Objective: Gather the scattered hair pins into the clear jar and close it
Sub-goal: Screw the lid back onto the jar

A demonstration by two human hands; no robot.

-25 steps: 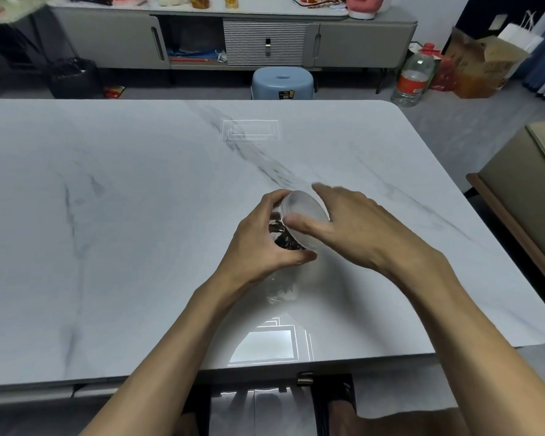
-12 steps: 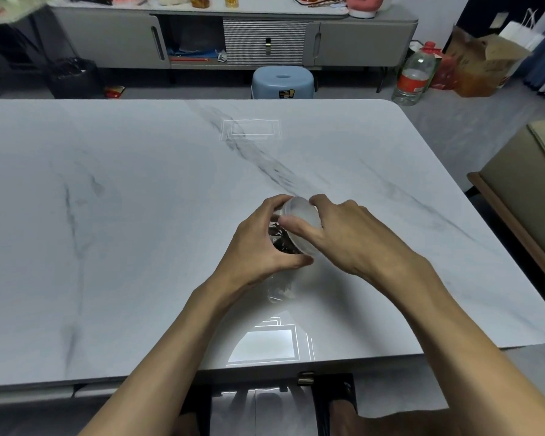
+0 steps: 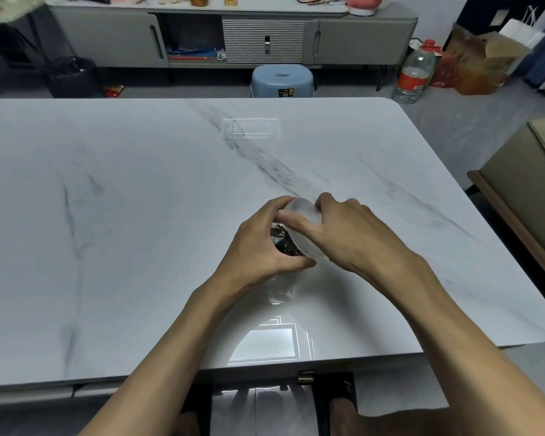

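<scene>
Head view is giving me two bare hands meeting on one clear jar (image 3: 277, 239), over the near half of the white marble table (image 3: 132, 221). The left hand (image 3: 258, 247) is wrapping the jar's body, with the fingers curling over the far side and the thumb closing under the near side, so it is clamping the jar. The jar is leaning, its mouth pointing up and to the right. I cannot tell whether its base is touching the tabletop. Through the clear wall I am seeing the hair pins (image 3: 288, 247) as one dark tangle, too bunched for me to count. One frosted lid (image 3: 304, 210) is sitting at the jar's mouth. The right hand (image 3: 353, 236) is gripping it around the rim, thumb on the near edge and fingers curling over the far edge. Whether the lid is fully seated I cannot make out. A faint reflection of the jar is showing on the table just below the hands.

Beyond the far edge I am counting one pale blue stool (image 3: 282, 78), one plastic bottle (image 3: 414, 73) with a red label, one black bin (image 3: 71, 75), one long grey sideboard (image 3: 359, 39) and one cardboard box (image 3: 482, 61) with one white paper bag (image 3: 521, 34) behind it. One beige sofa (image 3: 529, 190) is sitting off to the right of the table.
</scene>
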